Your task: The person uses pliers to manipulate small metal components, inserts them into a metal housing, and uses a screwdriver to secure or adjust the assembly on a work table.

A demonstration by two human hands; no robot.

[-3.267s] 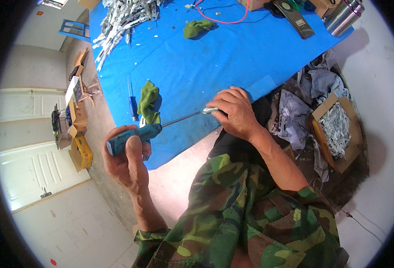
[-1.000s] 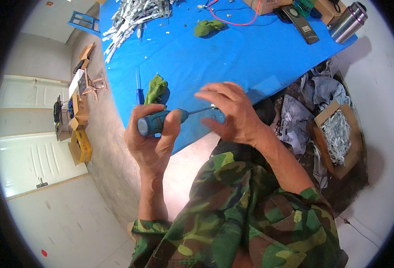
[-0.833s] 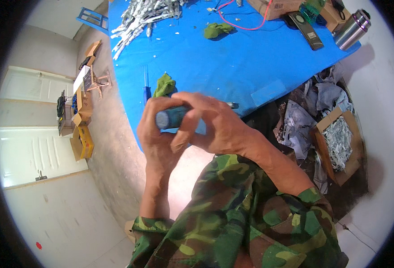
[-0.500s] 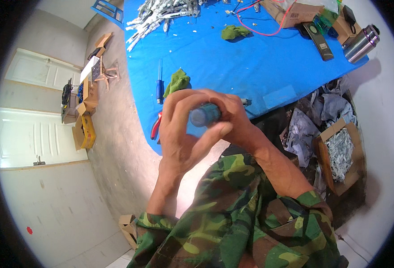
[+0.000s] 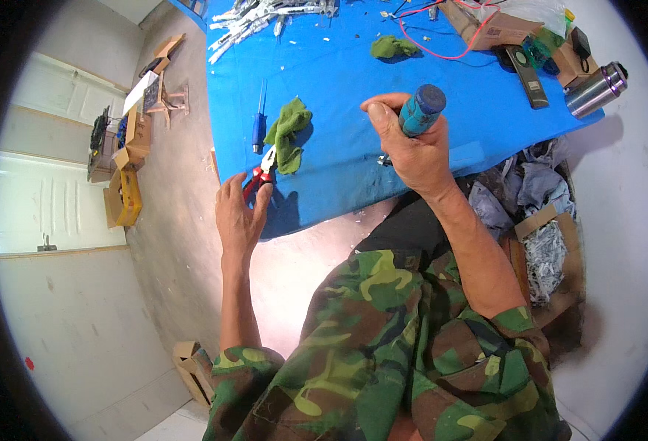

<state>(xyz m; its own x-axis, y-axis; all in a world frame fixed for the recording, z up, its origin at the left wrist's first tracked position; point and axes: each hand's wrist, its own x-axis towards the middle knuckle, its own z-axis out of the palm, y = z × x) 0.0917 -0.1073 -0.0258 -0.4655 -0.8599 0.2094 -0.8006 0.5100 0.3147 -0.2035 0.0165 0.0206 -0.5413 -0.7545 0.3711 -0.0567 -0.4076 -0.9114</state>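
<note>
My right hand [image 5: 416,158] is wrapped round a thick teal handle with a dark blue rounded end [image 5: 423,106], held upright above the blue-covered table. Its index finger points out to the left; the working end of the tool is hidden below the hand. At the table's near left edge, my left hand [image 5: 241,217] has its thumb and fingers round the red handles of pliers [image 5: 264,167], whose jaws point away from me. A green rag [image 5: 290,136] lies beside the jaws. Beyond the left hand lies a screwdriver with a blue handle [image 5: 258,132].
A pile of silvery metal parts [image 5: 265,18] lies at the far left of the table. Another green rag [image 5: 394,48], a red cable [image 5: 442,55], a cardboard box [image 5: 497,29] and a steel flask [image 5: 595,90] are farther off. Right of the table stands a box of metallic scraps [image 5: 545,257].
My hands were together round the teal handle and have parted. The right hand carried it up and to the right; the left moved down and left to the pliers.
</note>
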